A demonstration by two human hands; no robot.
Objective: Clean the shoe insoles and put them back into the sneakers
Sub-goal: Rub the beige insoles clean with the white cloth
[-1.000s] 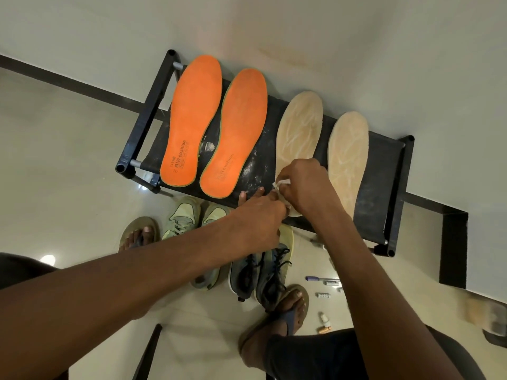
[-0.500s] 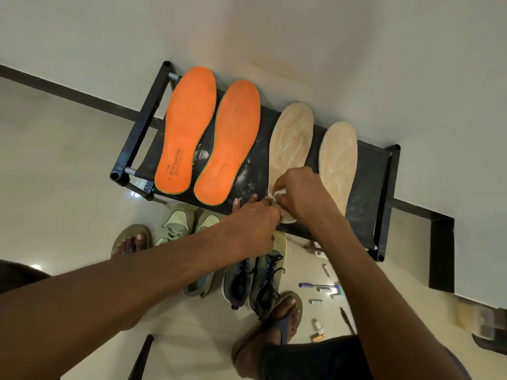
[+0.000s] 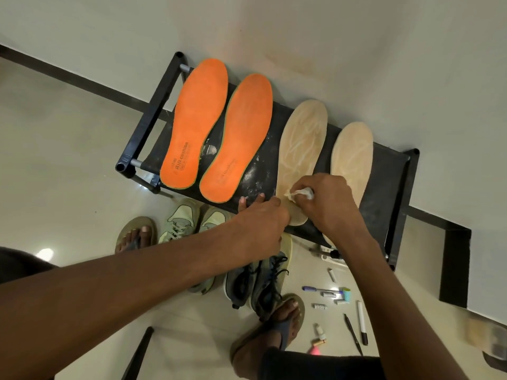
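Wipe pinched in our right hand rubs the tan insole near the rack's front edge; our left hand, fingers straight, presses its heel.

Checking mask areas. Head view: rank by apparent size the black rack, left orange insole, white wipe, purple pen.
1. black rack
2. left orange insole
3. and 4. white wipe in the right hand and purple pen look alike; unranked.

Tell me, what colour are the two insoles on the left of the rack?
Bright orange, with a thin green edge; the head view shows them.
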